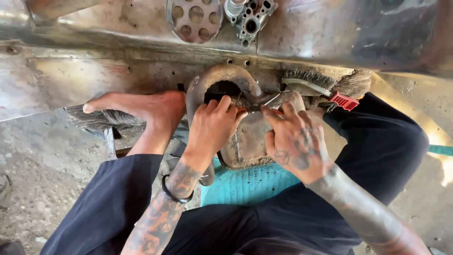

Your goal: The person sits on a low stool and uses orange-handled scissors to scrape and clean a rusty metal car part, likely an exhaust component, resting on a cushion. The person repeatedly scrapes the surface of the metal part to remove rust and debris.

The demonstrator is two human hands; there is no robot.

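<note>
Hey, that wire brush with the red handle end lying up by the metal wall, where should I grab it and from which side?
Probably by the red handle end, coming from the right. It sticks out free there, while the bristle head sits against the metal wall and the right hand is closest.

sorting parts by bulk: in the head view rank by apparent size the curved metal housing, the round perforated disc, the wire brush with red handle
1. curved metal housing, clearly largest.
2 and 3. round perforated disc and wire brush: similar; the disc is cropped and farther away, so unranked.

Both hands, left hand (pixel 212 127) and right hand (pixel 295 139), grip a rusty curved metal part (pixel 245 137) beside a wire brush (pixel 316 82).
</note>
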